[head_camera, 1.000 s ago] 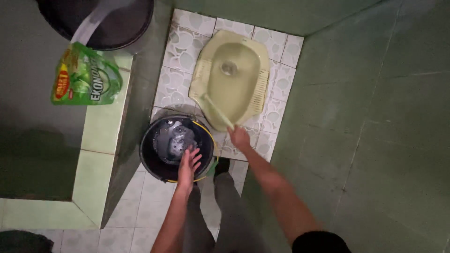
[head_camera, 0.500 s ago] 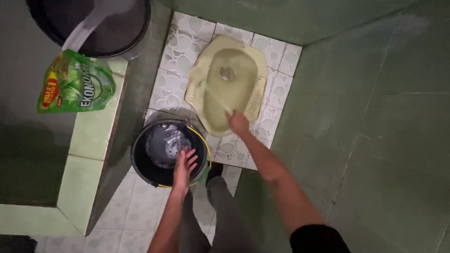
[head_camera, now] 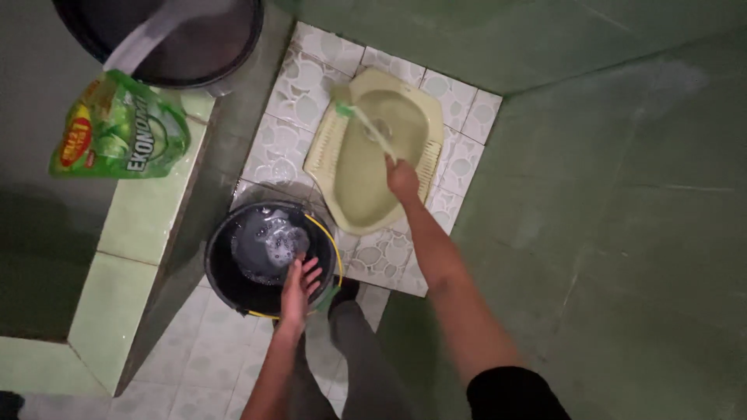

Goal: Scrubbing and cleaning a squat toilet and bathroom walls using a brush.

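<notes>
A: Report the right hand (head_camera: pixel 402 179); what does it hold?

B: Closed around the near end of a long-handled brush (head_camera: pixel 364 124); the handle runs away from the grip, up and to the left, over the bowl of the pale yellow squat toilet (head_camera: pixel 350 187); the greenish brush head lies at the far end, near the upper left rim of the pan; blurred, so I cannot tell whether the head touches the ceramic.

A: And the left hand (head_camera: pixel 296 284)?

B: Fingers spread, resting on the near rim of the black bucket (head_camera: pixel 226 272); fingertips point into it; it is not wrapped round anything that I can make out; whether it grips the rim, I cannot tell. Water with pale foam sits just beyond the fingertips; a yellow handle (head_camera: pixel 331 237) curves along the bucket's edge to the right of that hand.

A: Surroundings?

B: Left of the bucket, a green tiled ledge (head_camera: pixel 132 233); on its far end a green refill pouch (head_camera: pixel 117 128); beyond that a dark round tub (head_camera: pixel 202 47) with a pale scoop handle (head_camera: pixel 148 35) across it; patterned white floor tiles (head_camera: pixel 288 85) around the pan; green walls (head_camera: pixel 607 194) to the right of the brush hand.
</notes>
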